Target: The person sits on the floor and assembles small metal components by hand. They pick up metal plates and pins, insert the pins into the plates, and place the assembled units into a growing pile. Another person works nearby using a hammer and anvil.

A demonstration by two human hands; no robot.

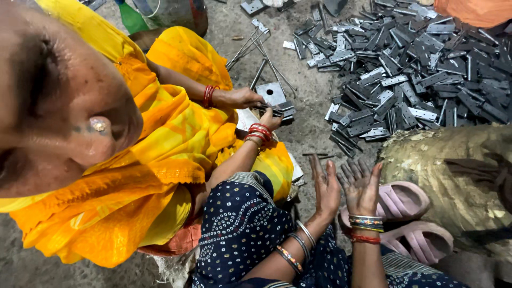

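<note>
The left hand (326,188) and the right hand (361,184) are up in front of the person, side by side, with a thin gap between them. Both are spread flat with the fingers apart, and they hold nothing. The right palm faces up and looks dusty. The left hand is turned a bit on its side. Just past the fingertips there is a bare patch of grey floor (309,140), and two thin rods (319,155) lie there. Farther on, the big pile of metal plates (416,74) fills the top right, and its near edge is close to the fingers. On the right, a sack (448,170) and pink sandals (405,213) sit right beside the right hand, so it is tight there. On the left, a co-worker in yellow cloth (160,154) sits very close. Their two hands (256,109) hold small plates over a small stack (282,109).
</note>
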